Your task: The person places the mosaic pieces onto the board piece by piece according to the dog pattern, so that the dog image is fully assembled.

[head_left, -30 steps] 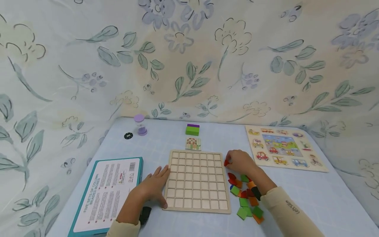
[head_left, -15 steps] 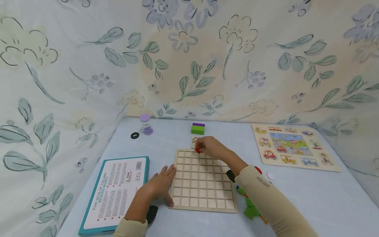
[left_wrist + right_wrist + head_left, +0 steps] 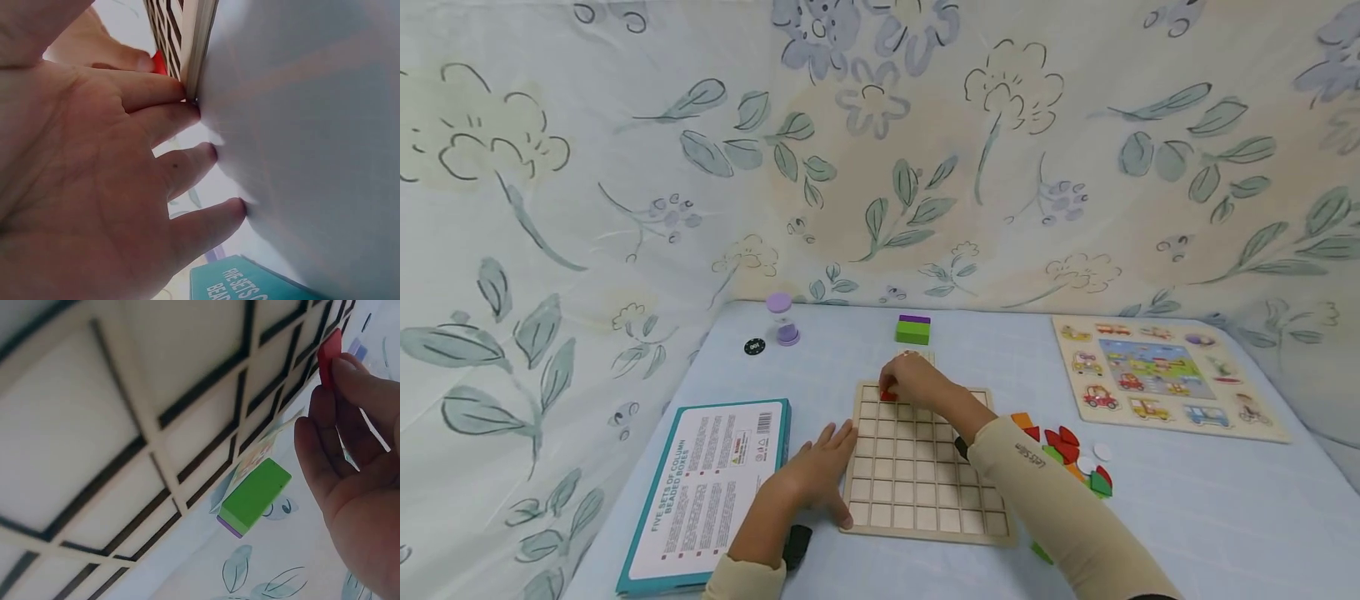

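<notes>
My right hand [image 3: 917, 385] pinches a small red tile [image 3: 888, 394] between thumb and fingertips, over the top row of a wooden grid board [image 3: 906, 492], near its far left corner. In the right wrist view the red tile [image 3: 329, 357] stands tilted at the grid; whether it touches the bottom of a cell I cannot tell. My left hand [image 3: 812, 471] has its fingers spread along the board's left edge. The left wrist view shows fingertips [image 3: 203, 153] on the tablecloth and against the board's rim. A picture card [image 3: 256, 459] lies beyond the board, mostly hidden by my right hand in the head view.
Loose red, green, orange and white pieces [image 3: 1063, 446] lie right of the board, partly behind my right sleeve. A teal-edged box [image 3: 715, 492] lies at left. Farther back are a green-and-purple block [image 3: 913, 332], an hourglass [image 3: 784, 321], a black chip [image 3: 755, 346] and a vehicle puzzle [image 3: 1157, 367].
My right hand has carried the red tile from beside the board's right edge leftward to its top row. My left hand keeps its place at the board's edge.
</notes>
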A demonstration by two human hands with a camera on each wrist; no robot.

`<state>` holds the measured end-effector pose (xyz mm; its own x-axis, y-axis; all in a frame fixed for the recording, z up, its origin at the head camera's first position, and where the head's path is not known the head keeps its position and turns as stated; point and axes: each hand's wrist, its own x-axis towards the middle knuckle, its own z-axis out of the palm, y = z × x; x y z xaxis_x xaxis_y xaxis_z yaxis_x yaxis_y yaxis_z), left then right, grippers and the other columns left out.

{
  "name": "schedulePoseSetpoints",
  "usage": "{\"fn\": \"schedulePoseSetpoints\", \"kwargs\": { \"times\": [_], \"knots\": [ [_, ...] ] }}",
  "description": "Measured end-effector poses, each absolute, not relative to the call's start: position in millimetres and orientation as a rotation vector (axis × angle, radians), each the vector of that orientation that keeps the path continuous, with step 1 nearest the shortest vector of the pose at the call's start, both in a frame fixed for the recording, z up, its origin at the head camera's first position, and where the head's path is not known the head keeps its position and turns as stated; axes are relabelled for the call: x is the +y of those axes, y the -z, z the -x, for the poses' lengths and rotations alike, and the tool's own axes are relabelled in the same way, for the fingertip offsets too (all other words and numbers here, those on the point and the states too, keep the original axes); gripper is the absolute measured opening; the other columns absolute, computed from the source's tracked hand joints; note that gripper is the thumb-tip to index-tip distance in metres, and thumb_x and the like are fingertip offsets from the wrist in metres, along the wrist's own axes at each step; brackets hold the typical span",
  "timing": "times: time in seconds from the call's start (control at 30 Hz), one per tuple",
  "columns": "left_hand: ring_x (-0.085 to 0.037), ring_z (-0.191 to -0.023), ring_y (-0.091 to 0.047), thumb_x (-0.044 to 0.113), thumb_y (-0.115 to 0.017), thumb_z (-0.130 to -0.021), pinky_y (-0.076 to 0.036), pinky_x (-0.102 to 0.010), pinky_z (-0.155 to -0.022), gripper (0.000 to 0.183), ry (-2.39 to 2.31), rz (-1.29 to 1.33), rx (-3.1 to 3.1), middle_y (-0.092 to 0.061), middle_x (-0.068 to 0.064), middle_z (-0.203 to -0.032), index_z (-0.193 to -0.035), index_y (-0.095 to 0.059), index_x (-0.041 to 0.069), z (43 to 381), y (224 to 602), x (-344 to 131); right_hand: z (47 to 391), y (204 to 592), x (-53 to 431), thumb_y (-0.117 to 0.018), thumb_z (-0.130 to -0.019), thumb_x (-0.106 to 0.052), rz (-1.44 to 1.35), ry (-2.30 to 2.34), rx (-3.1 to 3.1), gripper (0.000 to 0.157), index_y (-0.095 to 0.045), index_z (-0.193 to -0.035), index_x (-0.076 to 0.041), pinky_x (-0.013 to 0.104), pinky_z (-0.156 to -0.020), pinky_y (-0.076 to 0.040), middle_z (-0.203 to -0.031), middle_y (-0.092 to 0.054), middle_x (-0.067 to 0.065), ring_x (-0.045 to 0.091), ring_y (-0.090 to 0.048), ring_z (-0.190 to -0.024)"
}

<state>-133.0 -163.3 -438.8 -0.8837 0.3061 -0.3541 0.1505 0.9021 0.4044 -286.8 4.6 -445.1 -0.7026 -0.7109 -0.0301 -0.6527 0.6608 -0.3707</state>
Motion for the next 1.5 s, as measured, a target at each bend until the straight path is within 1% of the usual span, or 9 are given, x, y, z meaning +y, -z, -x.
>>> {"fn": "schedulePoseSetpoints", "kwargs": {
  "times": [0.27,0.33,0.4,0.5,0.67,0.83,1.03,1.27,1.5],
  "knots": [
    [-0.033,-0.138,-0.008,0.03,-0.088,-0.051,-0.018,-0.056,-0.106,0.116,-0.532,-0.332,2.632,-0.014,-0.01,-0.151,-0.143,-0.022,0.005,132,443,-159,276,446,9,-0.063,-0.085,-0.012,1.108,0.308,2.715,0.012,-0.071,-0.092,-0.015,0.028,-0.079,-0.05,-0.094,-0.067,-0.003,0.014,-0.061,-0.091],
    [-0.034,-0.138,-0.008,0.03,-0.088,-0.051,-0.018,-0.056,-0.106,0.116,-0.543,-0.337,2.63,-0.014,-0.011,-0.151,-0.143,-0.022,0.004,131,444,-158,273,446,10,-0.064,-0.084,-0.014,1.147,0.23,2.753,0.012,-0.072,-0.092,-0.017,0.03,-0.088,-0.047,-0.095,-0.067,-0.004,0.014,-0.06,-0.094],
    [-0.034,-0.138,-0.008,0.03,-0.087,-0.051,-0.018,-0.056,-0.106,0.116,-0.549,-0.339,2.626,-0.014,-0.011,-0.151,-0.143,-0.022,0.004,131,445,-158,271,446,12,-0.065,-0.083,-0.014,1.189,0.202,2.773,0.013,-0.073,-0.092,-0.018,0.031,-0.091,-0.046,-0.096,-0.067,-0.004,0.015,-0.06,-0.095],
    [-0.033,-0.138,-0.008,0.03,-0.088,-0.051,-0.018,-0.056,-0.107,0.116,-0.545,-0.328,2.627,-0.014,-0.01,-0.151,-0.143,-0.022,0.005,132,446,-157,270,441,19,-0.064,-0.084,-0.015,1.179,0.266,2.74,0.016,-0.071,-0.098,-0.017,0.031,-0.093,-0.044,-0.101,-0.066,-0.004,0.015,-0.059,-0.099],
    [-0.032,-0.138,-0.007,0.03,-0.088,-0.05,-0.016,-0.055,-0.108,0.117,-0.531,-0.301,2.65,-0.014,-0.009,-0.151,-0.144,-0.022,0.007,137,446,-159,274,414,52,-0.06,-0.087,-0.015,1.026,0.46,2.68,0.025,-0.064,-0.111,-0.011,0.034,-0.089,-0.046,-0.113,-0.061,0.001,0.018,-0.055,-0.106],
    [-0.032,-0.138,-0.006,0.029,-0.088,-0.049,-0.015,-0.055,-0.108,0.118,-0.521,-0.271,2.653,-0.014,-0.009,-0.151,-0.144,-0.022,0.007,141,442,-161,273,395,108,-0.059,-0.087,-0.011,0.927,0.497,2.704,0.02,-0.065,-0.106,-0.007,0.036,-0.083,-0.049,-0.104,-0.064,0.004,0.019,-0.059,-0.096],
    [-0.033,-0.138,-0.007,0.028,-0.089,-0.048,-0.015,-0.055,-0.108,0.118,-0.515,-0.253,2.65,-0.014,-0.01,-0.151,-0.143,-0.023,0.005,139,440,-166,264,413,163,-0.061,-0.085,-0.012,0.753,0.448,2.7,0.021,-0.064,-0.106,-0.008,0.04,-0.084,-0.049,-0.102,-0.064,0.004,0.021,-0.058,-0.094],
    [-0.035,-0.138,-0.007,0.028,-0.089,-0.048,-0.015,-0.057,-0.107,0.118,-0.555,-0.269,2.626,-0.015,-0.012,-0.151,-0.143,-0.023,0.004,135,439,-168,256,439,180,-0.067,-0.08,-0.018,0.588,0.389,2.724,0.026,-0.064,-0.105,-0.011,0.038,-0.082,-0.049,-0.096,-0.06,-0.001,0.015,-0.053,-0.084],
    [-0.034,-0.138,-0.006,0.028,-0.088,-0.049,-0.014,-0.055,-0.108,0.117,-0.561,-0.287,2.606,-0.014,-0.011,-0.151,-0.143,-0.022,0.006,135,440,-161,256,439,183,-0.07,-0.078,-0.018,0.549,0.293,2.732,0.018,-0.06,-0.092,-0.013,0.028,-0.063,-0.049,-0.077,-0.055,-0.003,0.013,-0.051,-0.066]
  ]
}}
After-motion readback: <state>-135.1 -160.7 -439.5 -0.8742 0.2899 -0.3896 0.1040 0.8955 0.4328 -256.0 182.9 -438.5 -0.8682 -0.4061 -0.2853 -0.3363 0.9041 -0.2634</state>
